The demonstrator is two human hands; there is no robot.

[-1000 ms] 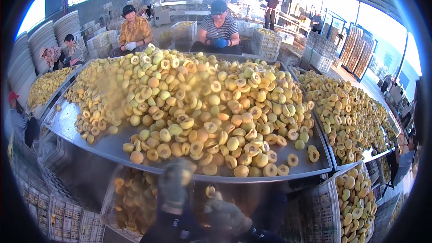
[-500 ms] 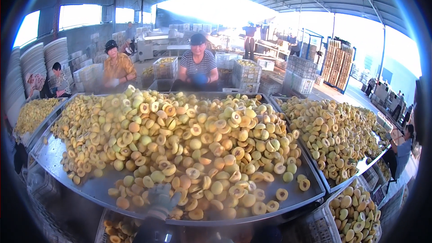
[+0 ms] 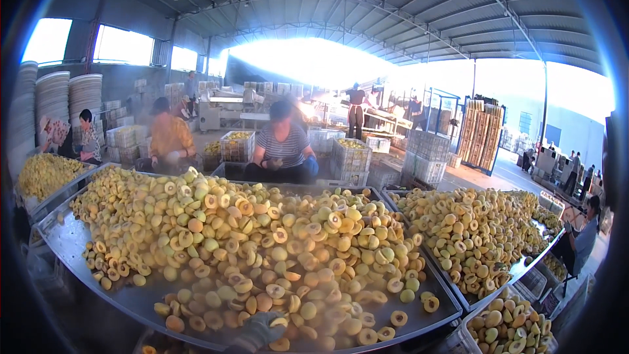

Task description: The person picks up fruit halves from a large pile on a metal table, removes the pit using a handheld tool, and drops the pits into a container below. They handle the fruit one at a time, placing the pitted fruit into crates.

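A broad metal tray (image 3: 69,239) carries a heap of yellow apricot halves (image 3: 216,223), many cut side up with a brown hollow. At its near edge is my left hand (image 3: 257,332) in a grey-green glove, the fingers curled in. An apricot half (image 3: 279,322) shows at its fingertips and looks gripped there, though blur hides the exact hold. Other halves lie right against the glove. My right hand is out of the picture.
A second fruit-laden tray (image 3: 429,255) adjoins on the right, a third (image 3: 36,206) at far left. A crate of halves (image 3: 468,334) stands at lower right. Across the tray sit a person in a striped shirt (image 3: 282,141) and one in orange (image 3: 171,137); stacked crates (image 3: 426,157) stand behind.
The view has tilted up, so the trays sit lower. My left hand was spread over the fruit and is now curled by the tray edge. The striped-shirt person's hands have moved apart.
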